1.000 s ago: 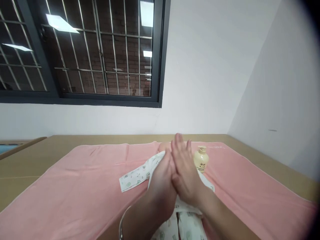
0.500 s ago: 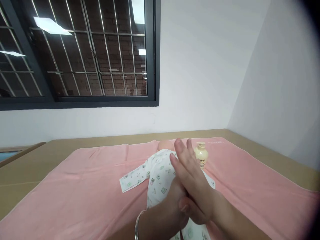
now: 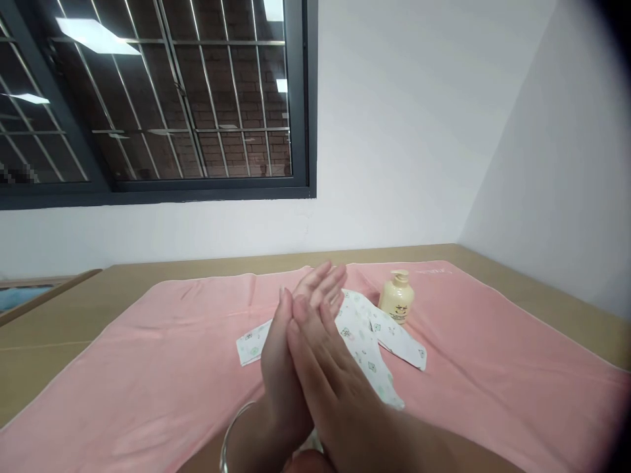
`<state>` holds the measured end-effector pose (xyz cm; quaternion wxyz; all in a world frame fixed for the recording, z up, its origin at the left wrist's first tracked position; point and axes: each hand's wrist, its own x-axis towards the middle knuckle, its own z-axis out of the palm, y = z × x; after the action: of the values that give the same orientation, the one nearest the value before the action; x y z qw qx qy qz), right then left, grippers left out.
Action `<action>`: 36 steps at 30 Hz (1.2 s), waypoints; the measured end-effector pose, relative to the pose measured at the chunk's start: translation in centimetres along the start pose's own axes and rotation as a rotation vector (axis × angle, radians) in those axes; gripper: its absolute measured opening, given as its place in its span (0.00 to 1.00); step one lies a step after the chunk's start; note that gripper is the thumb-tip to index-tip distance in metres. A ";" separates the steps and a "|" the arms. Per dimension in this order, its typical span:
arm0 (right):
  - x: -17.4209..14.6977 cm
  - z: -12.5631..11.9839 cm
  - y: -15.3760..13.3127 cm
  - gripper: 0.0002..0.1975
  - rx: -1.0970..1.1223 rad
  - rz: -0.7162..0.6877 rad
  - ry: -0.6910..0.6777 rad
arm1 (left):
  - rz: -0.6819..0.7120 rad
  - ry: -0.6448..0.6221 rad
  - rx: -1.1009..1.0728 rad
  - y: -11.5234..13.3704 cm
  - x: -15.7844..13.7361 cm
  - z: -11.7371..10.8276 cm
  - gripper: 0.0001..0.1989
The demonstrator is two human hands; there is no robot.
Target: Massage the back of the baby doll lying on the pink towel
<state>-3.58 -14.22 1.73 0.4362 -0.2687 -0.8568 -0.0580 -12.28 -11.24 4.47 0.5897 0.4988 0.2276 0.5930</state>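
My left hand (image 3: 286,374), with a silver bangle on its wrist, is held palm to palm against my right hand (image 3: 332,374). Both have their fingers stretched out, and I see no object in either. Behind and below them lies a white garment (image 3: 365,348) with small green prints and long sleeves spread to both sides. My hands cover much of its middle and upper left. Beyond its right sleeve stands a cream pump bottle (image 3: 397,299) with a face drawn on it.
A pink blanket (image 3: 172,355) with some wrinkles covers most of the tan padded surface (image 3: 39,355). White walls (image 3: 394,131) rise at the back and right. A dark-framed window (image 3: 308,98) with metal bars is at the upper left. A wooden rail (image 3: 54,292) edges the far left.
My hands have shifted left and rubbed across each other, now standing more upright with palms together. More of the garment's right sleeve shows; the rounded pinkish thing above the garment is now hidden.
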 end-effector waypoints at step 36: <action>-4.2 7.1 14.5 0.28 -0.305 0.365 -0.531 | 0.212 0.338 0.565 -16.1 8.0 -9.1 0.18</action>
<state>0.70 -1.21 -7.84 0.1564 -0.4853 -0.8596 -0.0345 -10.92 2.28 -10.39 0.3175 0.5581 0.4241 0.6387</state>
